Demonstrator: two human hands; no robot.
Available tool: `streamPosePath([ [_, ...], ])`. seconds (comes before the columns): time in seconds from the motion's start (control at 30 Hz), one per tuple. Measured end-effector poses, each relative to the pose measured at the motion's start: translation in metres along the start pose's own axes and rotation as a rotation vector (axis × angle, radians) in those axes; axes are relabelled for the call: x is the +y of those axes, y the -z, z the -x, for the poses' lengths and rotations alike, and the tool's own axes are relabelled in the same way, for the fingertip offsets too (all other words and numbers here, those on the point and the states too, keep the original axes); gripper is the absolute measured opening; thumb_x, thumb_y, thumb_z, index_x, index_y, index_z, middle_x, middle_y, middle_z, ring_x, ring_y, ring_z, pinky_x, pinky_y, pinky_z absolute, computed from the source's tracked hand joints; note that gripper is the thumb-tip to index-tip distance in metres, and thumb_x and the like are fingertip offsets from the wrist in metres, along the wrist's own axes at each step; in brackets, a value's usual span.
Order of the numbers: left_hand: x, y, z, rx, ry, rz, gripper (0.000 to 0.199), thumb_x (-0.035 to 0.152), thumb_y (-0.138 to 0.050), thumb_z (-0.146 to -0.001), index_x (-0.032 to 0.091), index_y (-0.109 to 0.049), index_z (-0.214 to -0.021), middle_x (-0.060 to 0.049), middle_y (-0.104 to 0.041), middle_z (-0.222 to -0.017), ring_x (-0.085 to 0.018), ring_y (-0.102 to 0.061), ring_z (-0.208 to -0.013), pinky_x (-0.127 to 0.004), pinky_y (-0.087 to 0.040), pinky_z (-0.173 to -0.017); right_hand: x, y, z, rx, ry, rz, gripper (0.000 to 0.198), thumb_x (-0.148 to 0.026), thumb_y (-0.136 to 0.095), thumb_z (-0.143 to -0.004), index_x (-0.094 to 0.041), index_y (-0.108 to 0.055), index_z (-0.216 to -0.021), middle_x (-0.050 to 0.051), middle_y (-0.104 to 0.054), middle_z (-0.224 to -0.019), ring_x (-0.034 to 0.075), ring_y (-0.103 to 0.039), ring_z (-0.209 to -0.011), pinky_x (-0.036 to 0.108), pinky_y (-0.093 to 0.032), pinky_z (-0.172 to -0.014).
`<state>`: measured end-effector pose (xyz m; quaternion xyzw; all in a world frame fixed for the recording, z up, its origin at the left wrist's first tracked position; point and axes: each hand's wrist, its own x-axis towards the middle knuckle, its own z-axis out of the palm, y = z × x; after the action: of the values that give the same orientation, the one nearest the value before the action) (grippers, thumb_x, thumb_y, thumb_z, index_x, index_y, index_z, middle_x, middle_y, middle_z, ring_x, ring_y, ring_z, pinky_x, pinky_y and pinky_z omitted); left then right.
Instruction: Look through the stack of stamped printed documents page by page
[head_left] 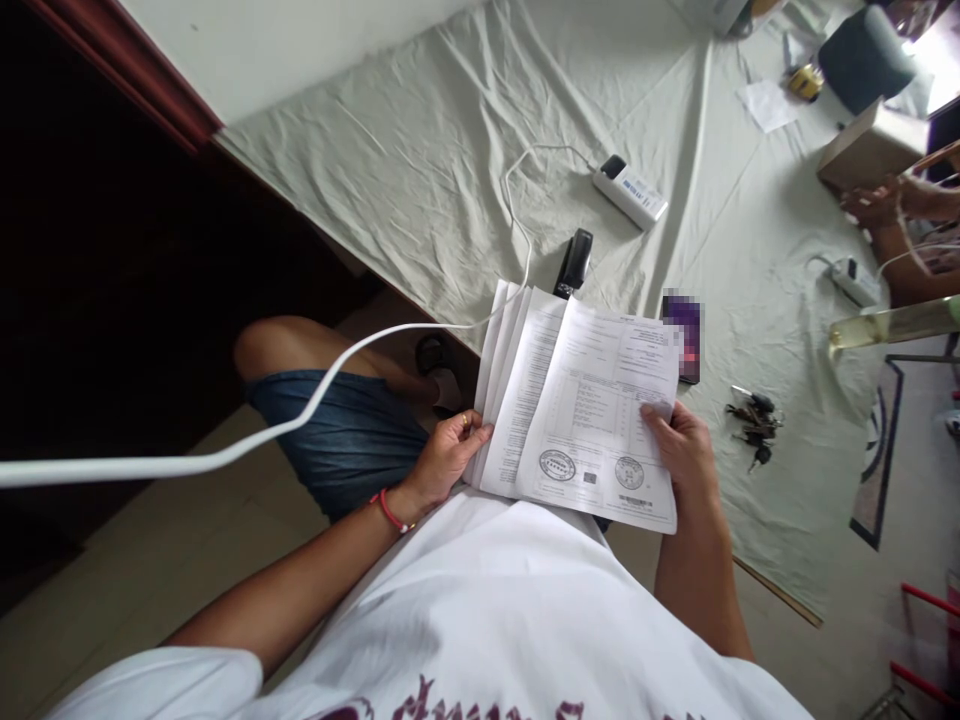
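Note:
A fanned stack of printed papers (pixel 517 400) rests between my two hands, above my lap at the table's edge. My left hand (pixel 454 450) pinches the stack's left edge, thumb on top, with a red bracelet at the wrist. On the other side, my right hand (pixel 684 450) grips the right edge of the top sheet (pixel 600 400), which bears a table and two round ink stamps. A black stapler (pixel 574 262) lies just beyond the papers. The phone (pixel 688 350), partly blurred out, sits beside their upper right corner.
A white cable (pixel 405 328) runs across the front to a white power strip (pixel 630 192) on the cloth-covered table (pixel 420 160). Keys (pixel 757 425) lie right of my right hand. At far right are another person's hands (pixel 874 205), a box (pixel 870 145) and a bottle (pixel 892 325).

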<state>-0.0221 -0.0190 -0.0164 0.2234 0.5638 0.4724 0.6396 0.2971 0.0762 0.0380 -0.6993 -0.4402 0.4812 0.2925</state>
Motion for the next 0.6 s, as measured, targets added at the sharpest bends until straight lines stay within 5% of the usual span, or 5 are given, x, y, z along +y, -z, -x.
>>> streamPosePath([
  [0.6, 0.001, -0.002, 0.000, 0.008, 0.016, 0.003, 0.041, 0.051, -0.081, -0.067, 0.018, -0.056, -0.069, 0.002, -0.057, -0.068, -0.013, -0.047, -0.066, -0.025, -0.040, -0.063, -0.007, -0.006, 0.007, -0.064, -0.036, -0.096, 0.045, -0.048, -0.085, -0.072, -0.024, -0.074, -0.108, 0.002, -0.079, -0.094, 0.019, -0.071, -0.070, 0.029, -0.058, -0.061],
])
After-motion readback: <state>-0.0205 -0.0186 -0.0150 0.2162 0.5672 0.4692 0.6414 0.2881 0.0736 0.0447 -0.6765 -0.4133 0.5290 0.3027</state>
